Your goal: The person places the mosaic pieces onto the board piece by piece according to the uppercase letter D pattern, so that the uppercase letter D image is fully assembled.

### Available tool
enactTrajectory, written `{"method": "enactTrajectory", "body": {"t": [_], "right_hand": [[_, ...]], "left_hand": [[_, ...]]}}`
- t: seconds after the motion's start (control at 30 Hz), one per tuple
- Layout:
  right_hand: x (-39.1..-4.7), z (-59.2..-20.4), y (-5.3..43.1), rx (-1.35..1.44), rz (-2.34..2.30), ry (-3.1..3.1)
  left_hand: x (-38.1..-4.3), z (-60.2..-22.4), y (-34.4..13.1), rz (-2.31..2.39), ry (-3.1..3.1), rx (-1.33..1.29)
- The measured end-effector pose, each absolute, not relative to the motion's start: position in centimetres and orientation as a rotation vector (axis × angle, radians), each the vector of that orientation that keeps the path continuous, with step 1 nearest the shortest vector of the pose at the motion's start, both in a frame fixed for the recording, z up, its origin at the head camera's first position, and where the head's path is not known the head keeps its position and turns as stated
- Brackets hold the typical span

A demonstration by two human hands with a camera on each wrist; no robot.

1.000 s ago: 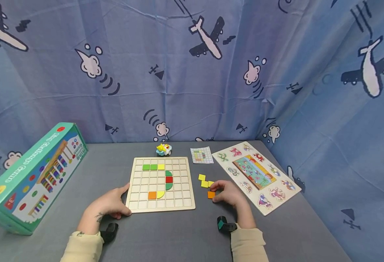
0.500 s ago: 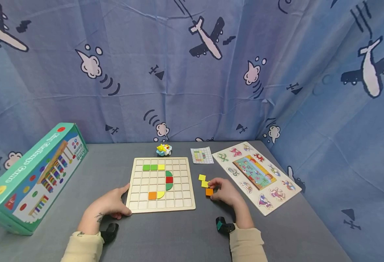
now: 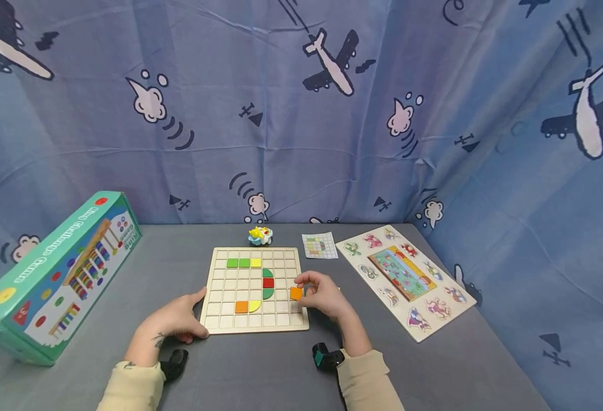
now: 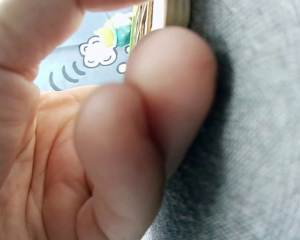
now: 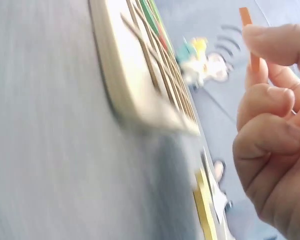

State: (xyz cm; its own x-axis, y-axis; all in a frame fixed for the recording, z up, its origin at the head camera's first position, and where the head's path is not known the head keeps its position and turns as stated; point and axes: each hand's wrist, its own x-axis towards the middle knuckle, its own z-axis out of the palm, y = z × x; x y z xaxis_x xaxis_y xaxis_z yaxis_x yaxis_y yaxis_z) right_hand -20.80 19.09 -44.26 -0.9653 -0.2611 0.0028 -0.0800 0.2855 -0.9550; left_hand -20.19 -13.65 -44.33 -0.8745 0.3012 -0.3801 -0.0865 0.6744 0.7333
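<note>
My right hand (image 3: 324, 295) pinches an orange square tile (image 3: 296, 293) between thumb and fingertips, over the right part of a wooden grid board (image 3: 224, 323). In the right wrist view the orange tile (image 5: 254, 59) stands edge-on, above table level. My left hand (image 3: 174, 319) rests at the board's left side, two digits touching its edge near the front corner. The left wrist view shows two bent fingers (image 4: 172, 75) close over the cloth. On the board lie green squares (image 3: 232, 263), yellow pieces (image 3: 256, 262), a red square (image 3: 268, 282), green quarter-rounds (image 3: 268, 293) and an orange square (image 3: 242, 307).
Behind the board sit a small toy figure (image 3: 260, 235) and a pattern card (image 3: 320, 245). An animal puzzle board (image 3: 358, 260) lies at right, a green game box (image 3: 60, 279) at left. Yellow tiles (image 5: 204, 207) lie beside the board, hidden behind my right hand in the head view.
My right hand has drawn the orange tile left from beside the yellow tiles, and carried it over the board's right side. The left hand stays at the board's edge.
</note>
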Motion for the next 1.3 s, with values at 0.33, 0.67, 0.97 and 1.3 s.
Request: {"method": "enactTrajectory", "body": {"t": [0.33, 0.67, 0.97, 1.3], "right_hand": [[-21.3, -42.9, 13.3, -0.415, -1.805, 2.212], [-22.2, -44.5, 8.3, -0.393, -1.898, 2.185], [-22.0, -45.0, 5.6, -0.349, -1.551, 2.518], [-21.6, -44.4, 4.4, -0.298, -1.227, 2.662]], "left_hand": [[-20.2, -44.4, -13.6, 1.102, 2.395, 0.188], [-20.3, -44.4, -13.6, 1.074, 2.419, 0.177], [-20.3, -44.3, -13.6, 1.077, 2.418, 0.187], [-20.2, -44.2, -13.7, 1.106, 2.414, 0.213]]}}
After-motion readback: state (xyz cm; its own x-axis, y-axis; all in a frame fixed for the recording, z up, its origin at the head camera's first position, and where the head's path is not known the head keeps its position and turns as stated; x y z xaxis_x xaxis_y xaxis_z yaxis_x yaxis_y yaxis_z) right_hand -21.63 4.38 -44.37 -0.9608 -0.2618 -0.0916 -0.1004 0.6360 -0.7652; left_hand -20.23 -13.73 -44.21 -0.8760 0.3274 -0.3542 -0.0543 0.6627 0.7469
